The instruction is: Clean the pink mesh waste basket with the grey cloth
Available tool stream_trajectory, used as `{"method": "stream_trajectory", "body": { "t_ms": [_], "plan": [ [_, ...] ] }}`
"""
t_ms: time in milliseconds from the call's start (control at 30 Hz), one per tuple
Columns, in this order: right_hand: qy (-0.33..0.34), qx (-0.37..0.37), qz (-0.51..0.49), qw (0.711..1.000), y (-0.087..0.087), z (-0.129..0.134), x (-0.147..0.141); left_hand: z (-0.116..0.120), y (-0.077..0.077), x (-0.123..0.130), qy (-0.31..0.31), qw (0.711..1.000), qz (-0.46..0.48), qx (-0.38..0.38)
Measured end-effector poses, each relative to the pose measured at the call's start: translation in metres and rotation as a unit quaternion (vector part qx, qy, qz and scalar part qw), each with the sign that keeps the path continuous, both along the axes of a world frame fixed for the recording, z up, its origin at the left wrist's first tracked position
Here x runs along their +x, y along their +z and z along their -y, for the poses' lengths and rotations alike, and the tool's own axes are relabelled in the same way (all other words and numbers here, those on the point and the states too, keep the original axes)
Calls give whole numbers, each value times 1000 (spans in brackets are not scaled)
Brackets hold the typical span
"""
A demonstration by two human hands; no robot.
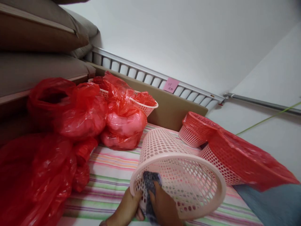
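Note:
A pale pink plastic basket [162, 138] with a mesh of round holes lies tipped on its side, its mouth facing me. My left hand [128, 207] is closed on the lower left of its rim, with the thumb at the edge. Reaching inside the mouth, my right hand [164, 204] presses a dark grey cloth [150, 182] against the basket's inner wall. Its fingers are bent around the cloth and partly hidden.
Red plastic bags [82, 116], some bulging, crowd the left side. A bag-lined basket [147, 108] stands behind them. More red-covered baskets [191, 135] sit at the right. Striped bedding [113, 169] lies underneath; grey cushions [42, 69] are stacked left, before a radiator [141, 78].

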State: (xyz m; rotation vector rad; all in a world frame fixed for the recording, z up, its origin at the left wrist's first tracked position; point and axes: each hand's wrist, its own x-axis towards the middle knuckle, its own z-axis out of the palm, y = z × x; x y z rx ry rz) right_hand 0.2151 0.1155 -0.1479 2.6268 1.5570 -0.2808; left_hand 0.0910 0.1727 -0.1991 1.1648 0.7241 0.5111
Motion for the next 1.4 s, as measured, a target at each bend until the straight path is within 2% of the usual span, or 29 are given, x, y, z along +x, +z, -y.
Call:
{"method": "stream_trajectory", "body": {
  "t_ms": [133,233,300,400,567,733,967,1067,1167,1400],
  "plan": [
    [-18,20,38,999,-2,-59,16,-2,3,-1,1,1000,-7,-5],
    [0,44,53,998,1,-103,36,-2,4,-3,-6,1000,-8,-6],
    [24,65,64,996,2,-124,48,-3,4,-3,-12,1000,-9,-10],
    [39,79,69,994,0,-139,59,-5,4,-3,-22,999,-11,-29],
    [25,60,56,996,-5,-133,62,-8,3,-2,-29,999,-16,-34],
    [-26,41,18,999,-4,-103,46,-7,7,-2,-28,998,-33,-42],
    [50,58,-19,997,-3,-27,5,-8,8,-1,-17,998,-27,-53],
    [74,65,-26,995,-2,-14,-2,-7,8,-1,-17,999,-17,-48],
    [73,53,4,996,1,-29,3,-8,6,-1,-17,999,-14,-45],
    [31,48,60,997,6,-117,43,-9,5,-2,-33,997,-26,-63]
  ]
}}
